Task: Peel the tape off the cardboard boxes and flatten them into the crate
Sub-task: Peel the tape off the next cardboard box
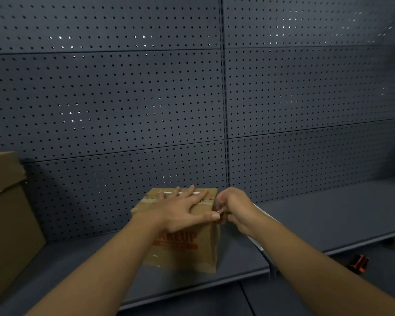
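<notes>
A dark pegboard wall (146, 99) backs a grey shelf (328, 213). A large cardboard box (7, 220) stands at the left. A small cardboard box (187, 247) sits mid-shelf. The left hand (180, 210) lies spread flat on its top; the right hand (233, 210) pinches tape (219, 210) at its right edge.

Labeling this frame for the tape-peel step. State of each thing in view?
small cardboard box: upright on the shelf, still taped, not flattened
tape: still on the box top, being picked at the right edge
left hand: flat, pressing on the box top
right hand: fingers curled, pinching at the tape end
large cardboard box: standing at left, untouched
shelf: bearing both boxes
</notes>
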